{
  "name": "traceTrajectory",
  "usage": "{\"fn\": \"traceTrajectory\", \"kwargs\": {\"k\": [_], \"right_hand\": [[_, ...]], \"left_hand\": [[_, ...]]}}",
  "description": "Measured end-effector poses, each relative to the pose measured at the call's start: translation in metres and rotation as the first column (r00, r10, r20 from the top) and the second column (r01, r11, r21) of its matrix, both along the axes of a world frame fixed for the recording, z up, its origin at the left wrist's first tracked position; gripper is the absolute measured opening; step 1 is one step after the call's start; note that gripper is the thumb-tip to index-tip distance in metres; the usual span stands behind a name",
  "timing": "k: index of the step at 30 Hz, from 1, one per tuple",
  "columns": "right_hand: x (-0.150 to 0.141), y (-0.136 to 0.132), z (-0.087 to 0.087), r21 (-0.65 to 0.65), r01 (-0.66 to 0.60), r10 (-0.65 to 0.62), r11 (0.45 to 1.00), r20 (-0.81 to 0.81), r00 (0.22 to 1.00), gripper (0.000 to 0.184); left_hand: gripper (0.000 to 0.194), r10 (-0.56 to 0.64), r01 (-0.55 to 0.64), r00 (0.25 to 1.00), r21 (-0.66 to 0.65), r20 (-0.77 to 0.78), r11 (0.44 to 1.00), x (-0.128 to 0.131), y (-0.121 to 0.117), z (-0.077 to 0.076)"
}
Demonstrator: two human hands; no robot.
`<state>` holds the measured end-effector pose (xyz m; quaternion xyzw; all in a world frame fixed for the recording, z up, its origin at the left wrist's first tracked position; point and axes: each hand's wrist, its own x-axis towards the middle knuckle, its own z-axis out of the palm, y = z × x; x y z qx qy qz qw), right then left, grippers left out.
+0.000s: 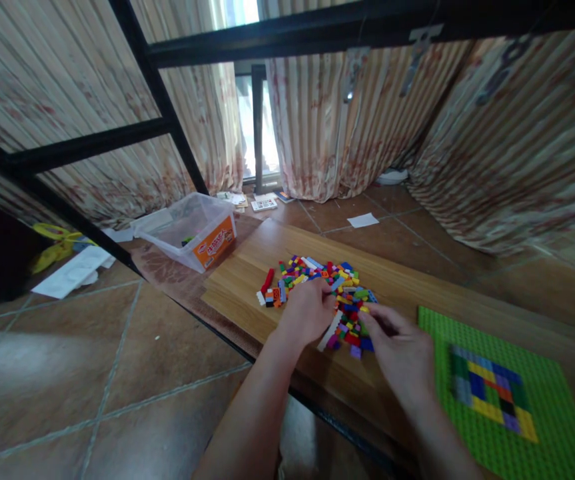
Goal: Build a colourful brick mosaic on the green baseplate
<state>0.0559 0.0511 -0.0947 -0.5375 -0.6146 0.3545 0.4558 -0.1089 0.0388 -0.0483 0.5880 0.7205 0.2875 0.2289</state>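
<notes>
Bricks (348,301) of studded plastic lie heaped on the counter (247,260), around my left hand (310,308), whose fingers are curled among them. My right hand (401,340) is at the heap's right edge, thumb and index finger close. I cannot tell whether either grip is clamped on one. To the right, a green baseplate (557,407) bears a multicoloured brick panel (492,393).

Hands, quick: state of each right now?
Left hand: curled over the brick pile; grip can't be told.
Right hand: curled, fingertips at the pile; grip can't be told.
</notes>
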Motion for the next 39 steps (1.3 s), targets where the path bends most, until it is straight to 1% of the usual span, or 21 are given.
{"fn": "traceTrajectory", "kwargs": {"k": [4,6,8,11,13,15,18,20,22,26,30,35,37,39], "right_hand": [[0.001,0.002,-0.008,0.032,0.008,-0.013,0.999,0.173,0.985,0.041],[0.000,0.003,-0.009,0.050,0.009,-0.021,0.999,0.231,0.973,0.044],[-0.001,0.003,-0.009,0.071,-0.001,-0.017,0.997,0.264,0.964,0.045],[-0.002,0.002,-0.007,0.098,-0.013,-0.015,0.995,0.276,0.961,0.043],[-0.002,0.001,-0.006,0.120,-0.003,-0.030,0.993,0.271,0.962,0.042],[-0.001,0.001,-0.005,0.130,0.011,-0.045,0.991,0.263,0.964,0.041],[-0.001,-0.001,-0.003,0.106,0.017,-0.044,0.994,0.252,0.967,0.039],[0.000,-0.002,-0.002,0.090,0.015,-0.037,0.996,0.248,0.968,0.037],[0.000,-0.003,-0.001,0.087,0.013,-0.034,0.996,0.249,0.968,0.035],[0.001,-0.004,-0.002,0.094,0.012,-0.033,0.995,0.221,0.975,0.034],[0.001,-0.004,-0.004,0.103,0.007,-0.027,0.995,0.195,0.980,0.035],[0.001,-0.004,-0.002,0.079,0.013,-0.029,0.997,0.198,0.980,0.035],[0.000,-0.004,-0.002,0.086,0.010,-0.025,0.996,0.179,0.984,0.033],[-0.001,-0.005,-0.002,0.100,0.003,-0.017,0.995,0.139,0.990,0.032]], "left_hand": [[0.014,0.070,-0.074,0.989,-0.026,-0.129,0.997,0.001,0.000,-0.003],[0.013,0.097,-0.102,0.986,-0.030,-0.139,0.994,0.001,0.001,-0.006],[0.011,0.105,-0.108,0.988,-0.028,-0.116,0.994,-0.001,0.001,-0.008],[0.006,0.128,-0.128,0.990,-0.002,-0.058,0.992,-0.009,0.001,-0.009],[0.006,0.167,-0.167,0.985,0.007,-0.048,0.986,-0.018,0.000,-0.007],[0.012,0.235,-0.235,0.969,0.006,-0.071,0.972,-0.031,-0.002,-0.004],[0.018,0.352,-0.355,0.928,-0.002,-0.121,0.935,-0.052,-0.006,0.002],[0.019,0.381,-0.390,0.911,-0.031,-0.156,0.920,-0.063,-0.009,0.003],[0.023,0.355,-0.375,0.913,-0.076,-0.200,0.924,-0.069,-0.011,0.004],[0.044,0.206,-0.252,0.935,-0.129,-0.289,0.959,-0.070,-0.016,0.004],[0.049,0.102,-0.155,0.938,-0.137,-0.331,0.978,-0.067,-0.018,0.000],[0.046,0.094,-0.142,0.935,-0.120,-0.342,0.983,-0.069,-0.018,-0.004],[0.044,0.087,-0.129,0.944,-0.112,-0.320,0.985,-0.070,-0.017,-0.002],[0.045,0.070,-0.097,0.964,-0.093,-0.255,0.991,-0.072,-0.018,0.003]]}}
